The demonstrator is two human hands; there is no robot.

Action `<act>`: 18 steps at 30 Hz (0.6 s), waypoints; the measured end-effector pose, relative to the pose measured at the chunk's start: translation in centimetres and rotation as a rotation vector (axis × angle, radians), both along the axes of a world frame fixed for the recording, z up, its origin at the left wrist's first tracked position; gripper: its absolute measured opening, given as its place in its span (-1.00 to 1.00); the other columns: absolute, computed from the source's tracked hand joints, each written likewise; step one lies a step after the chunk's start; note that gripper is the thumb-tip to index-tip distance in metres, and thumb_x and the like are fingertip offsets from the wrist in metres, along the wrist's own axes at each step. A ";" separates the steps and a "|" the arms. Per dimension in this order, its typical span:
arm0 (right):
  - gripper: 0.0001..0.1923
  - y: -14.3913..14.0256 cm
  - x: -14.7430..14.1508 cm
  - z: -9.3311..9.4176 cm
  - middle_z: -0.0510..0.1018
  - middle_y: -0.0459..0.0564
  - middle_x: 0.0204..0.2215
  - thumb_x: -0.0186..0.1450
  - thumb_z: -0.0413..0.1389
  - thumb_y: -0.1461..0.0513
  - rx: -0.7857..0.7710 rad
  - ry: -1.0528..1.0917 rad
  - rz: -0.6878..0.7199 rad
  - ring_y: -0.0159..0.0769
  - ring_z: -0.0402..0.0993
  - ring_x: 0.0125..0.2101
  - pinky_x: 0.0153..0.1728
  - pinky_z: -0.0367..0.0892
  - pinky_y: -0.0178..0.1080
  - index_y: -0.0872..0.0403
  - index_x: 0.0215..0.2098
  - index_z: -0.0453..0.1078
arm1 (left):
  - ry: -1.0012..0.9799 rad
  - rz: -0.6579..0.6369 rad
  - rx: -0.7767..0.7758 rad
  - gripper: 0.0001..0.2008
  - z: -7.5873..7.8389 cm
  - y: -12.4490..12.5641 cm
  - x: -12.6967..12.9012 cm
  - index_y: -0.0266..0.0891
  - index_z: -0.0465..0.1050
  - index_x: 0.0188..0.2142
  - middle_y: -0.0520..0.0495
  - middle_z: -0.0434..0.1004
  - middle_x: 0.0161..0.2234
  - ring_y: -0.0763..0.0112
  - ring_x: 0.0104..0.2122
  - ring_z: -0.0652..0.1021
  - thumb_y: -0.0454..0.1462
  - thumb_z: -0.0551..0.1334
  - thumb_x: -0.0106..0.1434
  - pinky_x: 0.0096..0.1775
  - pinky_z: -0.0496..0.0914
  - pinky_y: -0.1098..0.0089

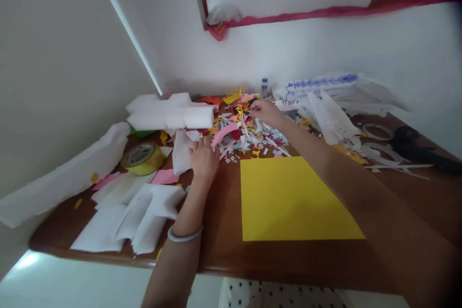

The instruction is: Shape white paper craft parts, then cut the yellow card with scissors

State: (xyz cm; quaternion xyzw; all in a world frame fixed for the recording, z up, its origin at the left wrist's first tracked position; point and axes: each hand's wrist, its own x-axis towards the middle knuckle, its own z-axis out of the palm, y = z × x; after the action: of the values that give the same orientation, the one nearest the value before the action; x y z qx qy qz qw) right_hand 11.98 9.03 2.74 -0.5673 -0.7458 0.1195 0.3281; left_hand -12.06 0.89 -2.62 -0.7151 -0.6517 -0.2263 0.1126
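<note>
1. At far left, a long white strip (68,178) leans over the edge of the tabletop (220,231); to its right lie a yellow tape roll (148,165) and folded white sheets (153,224). The sheets look light and soft, likely to crease.
2. The left hand (204,158) is palm down, fingers loosely bent and slightly apart, beside a white piece (181,151) and the lower end of a curved pink strip (226,133). I cannot tell whether it grips either. The strip looks thin and bendy; its broad middle would suit a light pinch.
3. In the middle, toward the wall, spreads a heap of paper scraps (265,137). They should be nearly weightless and easily scattered, best lifted singly by an edge.
4. The right hand (267,111) reaches to the heap's far side, thumb and fingers drawn close near yellow scraps (240,110); whether anything is pinched cannot be told.
5. Nearer the person, partly under the right forearm, a yellow sheet (288,202) lies flat: probably light and smooth, best raised by a corner.
</note>
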 end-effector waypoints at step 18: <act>-0.95 -5.1 -5.9 -1.3 0.54 -0.09 -0.43 0.21 0.19 0.25 0.071 -0.195 0.240 -0.32 0.41 -0.33 -0.45 0.01 -0.35 0.05 -0.34 0.42 | -0.493 -0.187 0.100 -0.86 -0.4 0.3 0.2 -0.21 0.39 -0.22 -0.05 0.53 -0.29 0.36 -0.32 0.49 -0.22 0.12 0.29 -0.24 0.35 0.37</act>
State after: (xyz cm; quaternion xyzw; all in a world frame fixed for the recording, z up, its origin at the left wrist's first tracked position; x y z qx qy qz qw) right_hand 6.05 3.94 1.43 -0.4709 -0.8404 0.0759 0.2574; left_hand -11.85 1.20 -2.99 -0.6890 -0.5786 -0.4350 -0.0359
